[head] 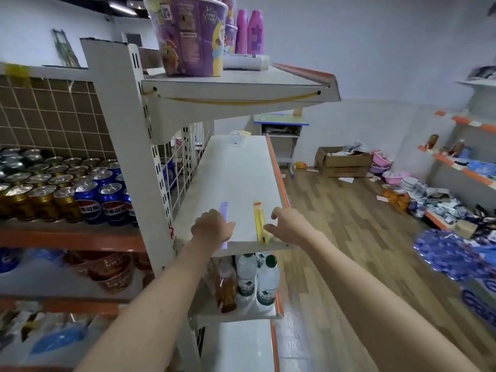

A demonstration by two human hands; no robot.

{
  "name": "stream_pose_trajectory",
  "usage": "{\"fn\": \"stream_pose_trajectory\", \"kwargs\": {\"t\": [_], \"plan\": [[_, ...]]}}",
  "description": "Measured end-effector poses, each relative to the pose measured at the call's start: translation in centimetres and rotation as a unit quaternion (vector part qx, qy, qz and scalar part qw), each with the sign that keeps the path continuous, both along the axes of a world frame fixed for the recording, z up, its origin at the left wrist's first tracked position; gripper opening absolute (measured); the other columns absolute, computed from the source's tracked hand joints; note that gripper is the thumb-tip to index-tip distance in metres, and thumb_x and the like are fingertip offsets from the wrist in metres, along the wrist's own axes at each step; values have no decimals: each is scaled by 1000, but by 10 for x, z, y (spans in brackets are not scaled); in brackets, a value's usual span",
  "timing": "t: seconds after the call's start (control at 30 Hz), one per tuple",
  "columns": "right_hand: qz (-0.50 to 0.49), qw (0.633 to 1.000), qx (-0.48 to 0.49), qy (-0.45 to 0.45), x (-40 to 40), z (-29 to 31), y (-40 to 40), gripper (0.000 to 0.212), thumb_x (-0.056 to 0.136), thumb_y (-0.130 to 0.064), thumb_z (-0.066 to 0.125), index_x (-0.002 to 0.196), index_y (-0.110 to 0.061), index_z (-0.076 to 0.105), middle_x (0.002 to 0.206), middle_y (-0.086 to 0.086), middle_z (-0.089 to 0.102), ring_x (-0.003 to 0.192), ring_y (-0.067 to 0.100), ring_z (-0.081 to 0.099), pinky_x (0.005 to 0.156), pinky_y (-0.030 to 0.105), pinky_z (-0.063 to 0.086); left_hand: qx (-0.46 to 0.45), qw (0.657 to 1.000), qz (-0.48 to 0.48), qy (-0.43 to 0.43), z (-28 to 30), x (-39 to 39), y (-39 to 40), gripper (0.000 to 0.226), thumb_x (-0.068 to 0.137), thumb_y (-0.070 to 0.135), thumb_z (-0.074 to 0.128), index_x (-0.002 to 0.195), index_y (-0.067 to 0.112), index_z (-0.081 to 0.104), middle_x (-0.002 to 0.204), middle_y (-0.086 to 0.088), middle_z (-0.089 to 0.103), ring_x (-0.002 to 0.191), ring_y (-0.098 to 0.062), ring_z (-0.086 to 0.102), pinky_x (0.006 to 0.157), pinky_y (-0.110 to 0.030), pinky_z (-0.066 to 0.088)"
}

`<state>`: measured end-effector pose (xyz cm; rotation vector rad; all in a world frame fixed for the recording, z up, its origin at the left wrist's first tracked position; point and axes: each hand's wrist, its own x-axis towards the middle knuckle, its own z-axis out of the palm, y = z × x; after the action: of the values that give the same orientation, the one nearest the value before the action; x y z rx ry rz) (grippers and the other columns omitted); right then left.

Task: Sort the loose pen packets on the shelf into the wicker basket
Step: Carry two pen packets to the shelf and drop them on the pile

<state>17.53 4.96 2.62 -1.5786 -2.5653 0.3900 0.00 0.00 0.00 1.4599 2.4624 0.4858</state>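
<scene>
Cans: packed rows, blue and gold, on the orange-edged rack at far left; not part of the task.
Upper shelf: carries a purple tub and pink bottles behind it.
Shelf: white, orange front lip, mostly bare; holds both packets at its near end.
Left hand: lies palm down on the purple packet, fingers loosely bent over it; whether it pinches the packet or only rests on it cannot be told.
Purple packet: long, narrow, flat strip in pale lilac, lying lengthwise along the shelf; its middle is hidden under the hand and its near tip overhangs the shelf edge.
Yellow packet: same slim shape, yellow with a red header at the far end, a pen showing through; lies parallel to the purple one, well apart from it, its near end at the shelf edge.
Right hand: fingers spread and relaxed, grasping nothing; fingertips touch or nearly touch the yellow packet's right side.
Handling: judged light, thin, fairly stiff along the pen, with slick film and a floppy header card. Lying flat, each is hard to pinch from above; the overhanging near end is the best hold.
Bottles: water and an amber drink on the shelf below.
Basket: not in view.
Floor: wood-look, with a box and scattered goods at right.
</scene>
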Motion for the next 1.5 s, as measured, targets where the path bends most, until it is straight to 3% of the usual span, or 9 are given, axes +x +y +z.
{"fn": "stream_pose_trajectory", "kwargs": {"t": [0.17,0.3,0.47,0.63,0.83,0.97,1.2,1.3,1.5], "plan": [[-20,997,-14,-75,-14,-8,11,44,94,-42,46,115,-3,51,104,12,57,84,25,53,66,32,42,-51,997,32,53,-9,5,5,49,89,48,46,119,10,53,109,-6,63,104,-25,58,85,-29,41],[-44,994,-13,-98,-24,-11,18,52,94,-51,42,110,-2,51,107,13,57,81,24,49,65,32,40,-102,993,13,60,-8,4,16,90,87,16,49,145,28,-18,97,-2,60,96,-20,54,82,-28,36],[-98,989,-52,-97,-38,-20,25,58,91,-51,44,127,-4,44,126,13,49,113,30,52,79,35,42,-33,996,42,69,-3,-1,9,26,97,10,40,122,5,44,120,-9,60,112,-24,57,88,-29,45],[-97,985,-96,-101,-47,-19,22,45,96,-31,40,129,0,40,130,18,43,119,33,47,92,37,40,-6,998,-11,67,3,-3,-3,10,99,16,35,101,15,45,116,-11,62,108,-27,60,69,-9,46],[-137,990,-8,-46,-46,-10,9,25,92,0,34,117,-4,35,119,18,55,106,35,56,70,34,36,55,997,-23,46,18,8,-5,36,93,8,41,126,2,31,112,-15,62,101,-31,62,76,-35,49],[-200,978,7,54,-16,1,-7,19,89,-3,34,107,-7,38,105,17,57,79,32,48,63,34,36,96,993,-49,-39,27,35,-9,26,95,9,31,120,5,35,108,-19,62,94,-37,60,70,-38,45],[-270,939,107,184,102,-3,-54,18,96,-22,38,100,-8,49,85,16,61,77,36,56,60,33,35,164,964,-147,-150,6,128,-30,21,99,23,31,105,11,47,90,-15,59,79,-33,51,62,-33,35],[-316,905,119,259,163,-14,-75,15,95,-17,43,96,-7,54,64,3,52,58,21,47,57,32,23,180,947,-182,-195,-10,177,-31,20,98,27,34,106,19,51,76,-6,54,77,-31,56,57,-33,37],[-394,889,99,211,294,-50,-96,18,94,-31,47,98,-14,53,82,13,66,81,36,60,66,37,43,187,943,-219,-168,-20,289,-19,15,99,25,34,91,22,47,61,-2,50,58,-21,49,49,-31,32]]}}
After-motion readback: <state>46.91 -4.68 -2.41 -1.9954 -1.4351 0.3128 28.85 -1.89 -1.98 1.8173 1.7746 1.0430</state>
